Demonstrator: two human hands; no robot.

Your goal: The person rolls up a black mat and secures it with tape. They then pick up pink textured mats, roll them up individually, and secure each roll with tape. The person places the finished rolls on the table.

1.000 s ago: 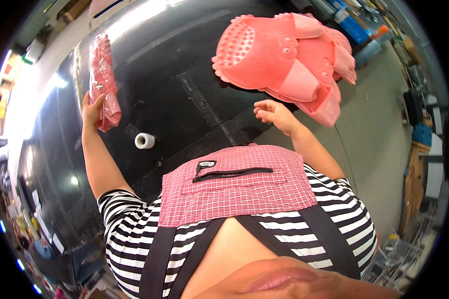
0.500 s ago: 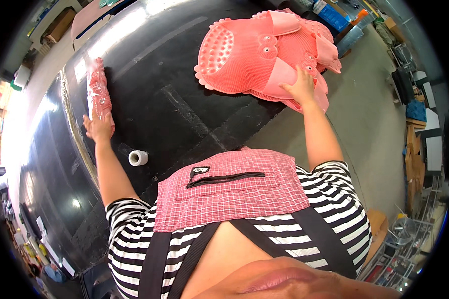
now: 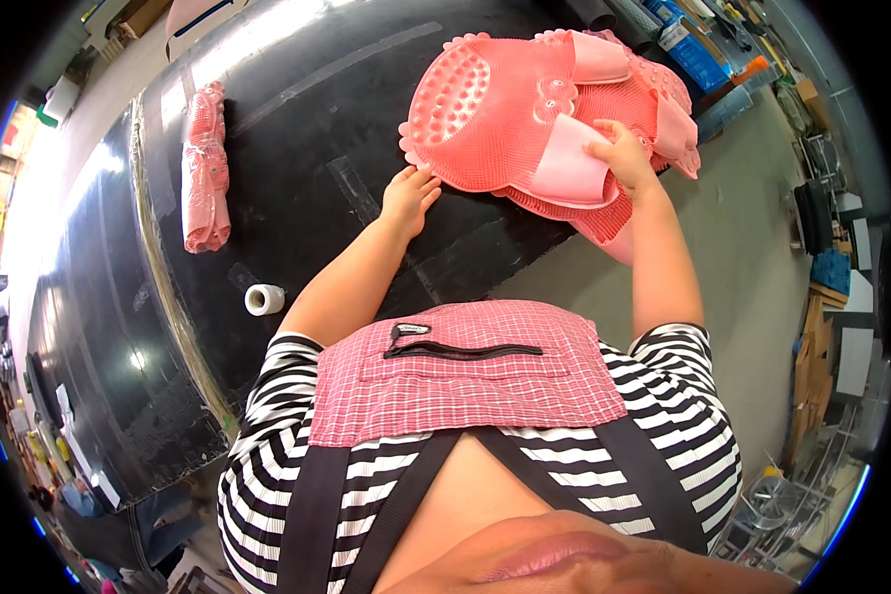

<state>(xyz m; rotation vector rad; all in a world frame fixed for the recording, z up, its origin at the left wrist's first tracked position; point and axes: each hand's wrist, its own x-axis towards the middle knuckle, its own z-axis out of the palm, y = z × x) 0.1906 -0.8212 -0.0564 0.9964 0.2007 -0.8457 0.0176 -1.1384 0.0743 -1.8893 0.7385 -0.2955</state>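
Note:
A stack of pink, animal-shaped rubber scrubbing mats point(image 3: 500, 119), with raised eyes, fine bristles and round bumps, lies at the far right of the black table. My right hand point(image 3: 624, 156) is closed at the right end of the top mat, where a smooth pale pink flap point(image 3: 569, 163) curls upward. Its thumb and forefinger show; the other fingers are partly hidden. Beside the stack's lower left edge, my left hand point(image 3: 411, 201) has its fingers stretched toward the rim, very near it or touching. A rolled pink mat in clear wrap point(image 3: 205, 168) lies apart on the left.
A small white roll point(image 3: 264, 299) sits on the black table point(image 3: 297, 223) near my left forearm. Clear tape strips stick to the tabletop. Grey floor point(image 3: 738, 238) lies beyond its right edge, with cardboard point(image 3: 810, 371) and racks farther right.
My left hand has left the wrapped roll and moved right to the stack's edge. My right hand has shifted slightly, and the top mat's pale flap now curls up beside it.

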